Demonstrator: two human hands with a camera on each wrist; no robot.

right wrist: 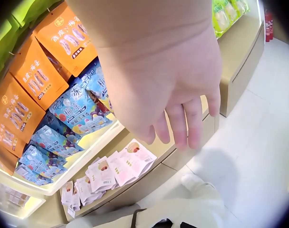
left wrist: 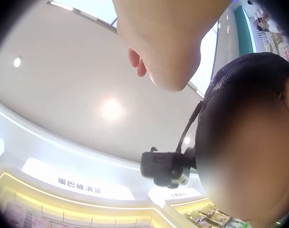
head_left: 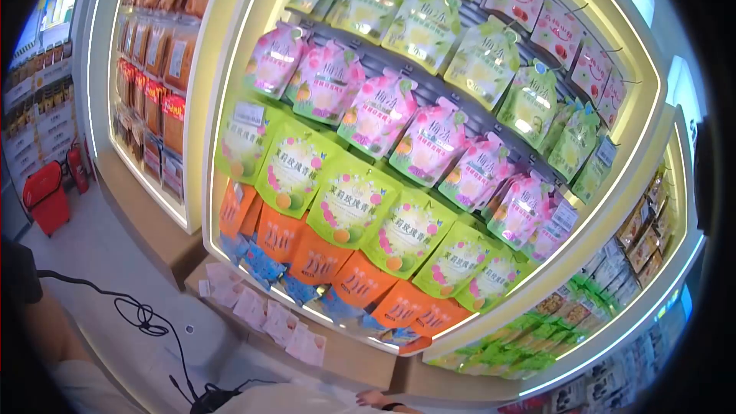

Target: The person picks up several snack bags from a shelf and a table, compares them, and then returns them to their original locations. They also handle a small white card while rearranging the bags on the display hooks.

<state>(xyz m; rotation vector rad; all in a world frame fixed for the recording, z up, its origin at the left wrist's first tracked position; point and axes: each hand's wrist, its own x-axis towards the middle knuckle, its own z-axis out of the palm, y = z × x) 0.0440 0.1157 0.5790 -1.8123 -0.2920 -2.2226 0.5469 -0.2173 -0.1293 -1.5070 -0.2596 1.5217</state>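
Note:
My right hand (right wrist: 177,95) hangs palm-side to the camera with loosely bent fingers and nothing in them. In the head view it shows only as a sliver at the bottom edge. Nearest to it are pale pink packets (right wrist: 127,164) fanned along a low ledge. Beside it hang blue snack bags (right wrist: 75,109) and orange pouches (right wrist: 35,76). The left hand (left wrist: 166,52) is raised close to the person's head, with the ceiling behind. Only its heel and two fingertips show; the other fingers are hidden, so I cannot tell whether it holds anything.
A lit display case holds rows of pale green (head_left: 422,27), pink (head_left: 433,142) and bright green pouches (head_left: 356,203). Brown packaged goods (head_left: 157,54) fill the case at left. A black cable (head_left: 146,318) trails below. A red bin (head_left: 47,198) stands on the floor.

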